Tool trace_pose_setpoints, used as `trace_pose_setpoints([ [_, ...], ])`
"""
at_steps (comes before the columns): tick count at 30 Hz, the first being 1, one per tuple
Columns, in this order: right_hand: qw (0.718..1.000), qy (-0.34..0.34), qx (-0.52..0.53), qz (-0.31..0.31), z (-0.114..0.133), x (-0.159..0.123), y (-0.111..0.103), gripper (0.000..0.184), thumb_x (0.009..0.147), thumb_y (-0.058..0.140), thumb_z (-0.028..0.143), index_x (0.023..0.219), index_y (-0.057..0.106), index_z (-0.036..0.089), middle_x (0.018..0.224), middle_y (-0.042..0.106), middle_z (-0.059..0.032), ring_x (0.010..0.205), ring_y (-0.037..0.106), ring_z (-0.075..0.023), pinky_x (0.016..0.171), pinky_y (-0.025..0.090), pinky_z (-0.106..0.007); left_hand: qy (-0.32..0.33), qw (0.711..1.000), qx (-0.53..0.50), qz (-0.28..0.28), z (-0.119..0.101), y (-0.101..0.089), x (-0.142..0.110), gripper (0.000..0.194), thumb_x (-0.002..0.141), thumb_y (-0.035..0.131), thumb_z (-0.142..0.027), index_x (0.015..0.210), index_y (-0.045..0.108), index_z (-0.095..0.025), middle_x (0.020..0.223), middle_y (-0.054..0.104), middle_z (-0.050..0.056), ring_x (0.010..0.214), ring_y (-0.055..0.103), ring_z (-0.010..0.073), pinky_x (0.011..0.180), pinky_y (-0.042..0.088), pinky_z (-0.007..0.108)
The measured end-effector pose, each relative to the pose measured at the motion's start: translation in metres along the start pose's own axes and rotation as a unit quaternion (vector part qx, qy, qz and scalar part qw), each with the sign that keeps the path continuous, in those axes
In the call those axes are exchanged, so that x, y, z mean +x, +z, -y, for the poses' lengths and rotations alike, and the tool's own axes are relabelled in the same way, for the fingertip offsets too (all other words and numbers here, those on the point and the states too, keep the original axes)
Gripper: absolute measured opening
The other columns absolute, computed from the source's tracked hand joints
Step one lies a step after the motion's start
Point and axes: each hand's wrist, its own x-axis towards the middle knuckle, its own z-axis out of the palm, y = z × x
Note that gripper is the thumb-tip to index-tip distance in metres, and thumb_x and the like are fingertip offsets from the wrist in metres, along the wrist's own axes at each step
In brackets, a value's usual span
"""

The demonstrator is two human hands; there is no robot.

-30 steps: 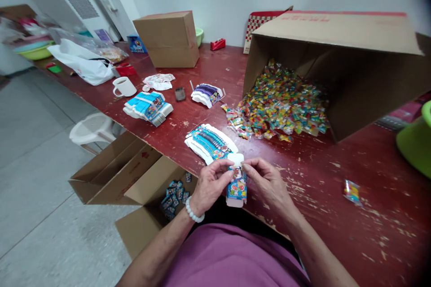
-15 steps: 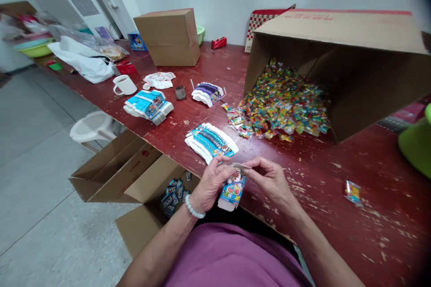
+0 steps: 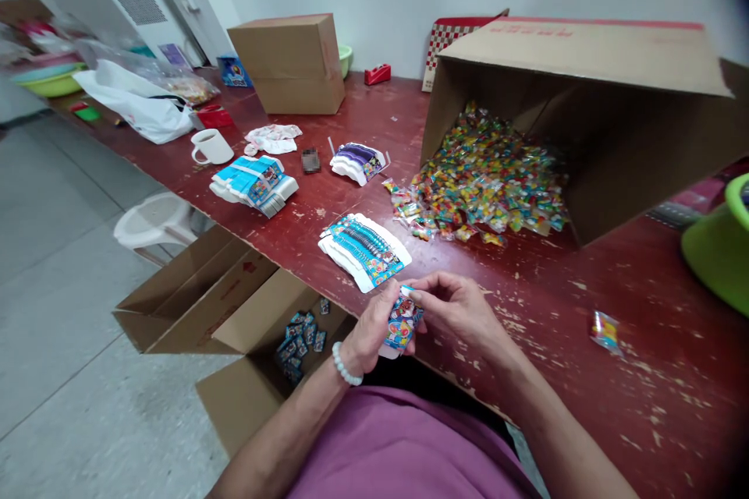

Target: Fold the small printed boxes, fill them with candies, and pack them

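A small printed blue candy box (image 3: 402, 325) is held upright between my hands at the table's front edge. My left hand (image 3: 373, 327), with a bead bracelet on the wrist, grips its left side. The fingers of my right hand (image 3: 453, 304) close on the white flap at its top. Just beyond lies a fanned stack of flat blue cartons (image 3: 363, 249). Wrapped candies (image 3: 488, 187) spill out of a big cardboard box (image 3: 576, 62) lying on its side. One wrapped candy (image 3: 605, 331) lies alone to the right.
Below the table edge, an open carton (image 3: 251, 320) holds several small blue boxes (image 3: 300, 341). A banded carton stack (image 3: 254, 183), purple cartons (image 3: 358, 162) and a white mug (image 3: 211, 147) stand farther left. A green basin (image 3: 717, 249) is at right, a white stool (image 3: 153, 222) at left.
The top flap of the candy box, raised before, is now folded down. My left fingers have wrapped further around the box, and the view has shifted slightly.
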Motion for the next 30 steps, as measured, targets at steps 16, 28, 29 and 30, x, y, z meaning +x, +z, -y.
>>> trace_pose_setpoints([
  [16, 0.972, -0.187, -0.144, -0.014, -0.009, -0.013, 0.008, 0.018, 0.093, 0.06, 0.034, 0.08, 0.064, 0.022, 0.105, 0.069, -0.0069, 0.091, 0.065, -0.0207, 0.081, 0.051, -0.033, 0.028, 0.999, 0.012, -0.017, 0.004, -0.004, 0.002, 0.065, 0.09, 0.043, -0.067, 0.132, 0.06, -0.019, 0.077, 0.068, 0.006, 0.05, 0.058, 0.0127, 0.045, 0.045, 0.023],
  [28, 0.872, -0.104, -0.429, -0.211, -0.017, 0.108, -0.06, 0.028, 0.088, 0.056, 0.034, 0.105, 0.068, 0.016, 0.104, 0.064, -0.0126, 0.092, 0.061, -0.0258, 0.085, 0.046, -0.038, -0.006, 0.999, -0.054, -0.009, -0.002, -0.016, 0.004, 0.053, 0.073, 0.078, -0.034, 0.119, 0.056, -0.02, 0.105, 0.069, 0.01, 0.078, 0.062, 0.0145, 0.069, 0.05, 0.027],
  [29, 0.863, -0.097, -0.444, -0.218, -0.019, 0.119, -0.062, 0.027, 0.084, 0.06, 0.032, 0.103, 0.069, 0.015, 0.106, 0.063, -0.0146, 0.096, 0.06, -0.0287, 0.087, 0.045, -0.04, -0.002, 0.999, -0.05, -0.013, -0.001, -0.019, 0.004, 0.05, 0.073, 0.079, -0.033, 0.116, 0.057, -0.019, 0.111, 0.068, 0.011, 0.08, 0.061, 0.0145, 0.071, 0.05, 0.028],
  [30, 0.86, -0.092, -0.45, -0.22, -0.022, 0.128, -0.064, 0.026, 0.081, 0.063, 0.031, 0.101, 0.069, 0.015, 0.107, 0.061, -0.0163, 0.099, 0.059, -0.0312, 0.088, 0.044, -0.042, 0.001, 0.999, -0.045, -0.022, 0.0, -0.022, 0.004, 0.049, 0.072, 0.081, -0.033, 0.113, 0.059, -0.018, 0.114, 0.067, 0.011, 0.081, 0.06, 0.0145, 0.072, 0.051, 0.029],
])
